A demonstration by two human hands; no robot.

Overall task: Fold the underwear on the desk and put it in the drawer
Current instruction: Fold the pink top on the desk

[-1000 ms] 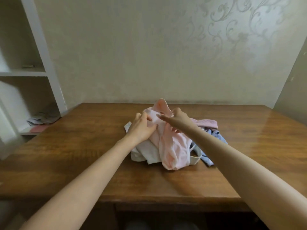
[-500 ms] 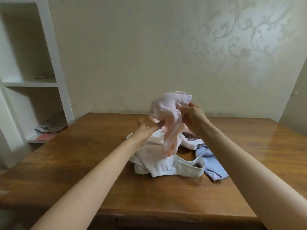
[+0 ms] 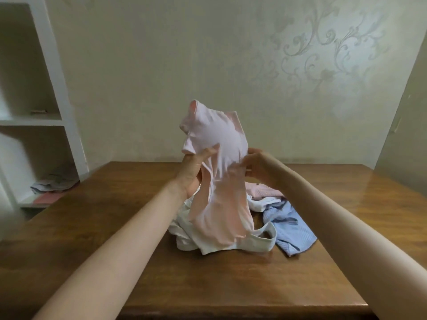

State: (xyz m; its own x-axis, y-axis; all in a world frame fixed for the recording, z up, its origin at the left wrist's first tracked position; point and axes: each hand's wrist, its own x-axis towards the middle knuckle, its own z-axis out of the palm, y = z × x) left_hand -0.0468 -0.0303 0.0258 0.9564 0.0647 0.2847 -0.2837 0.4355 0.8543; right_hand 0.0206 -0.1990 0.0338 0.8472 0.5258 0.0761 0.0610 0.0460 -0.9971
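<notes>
Here, the pink underwear [image 3: 217,144] is held up above the desk [image 3: 208,280], gripped by the left hand [image 3: 193,172] and pinched by the right hand [image 3: 258,167], probably so that it is freed from the pile [image 3: 261,242] and can be straightened for folding.

We hold a pale pink pair of underwear [image 3: 217,139] above the desk [image 3: 208,280], our left hand [image 3: 193,172] gripping its left edge and our right hand [image 3: 258,167] pinching its right. Below lie white underwear [image 3: 261,241], blue underwear [image 3: 291,229] and a pink ribbed piece [image 3: 265,190].
</notes>
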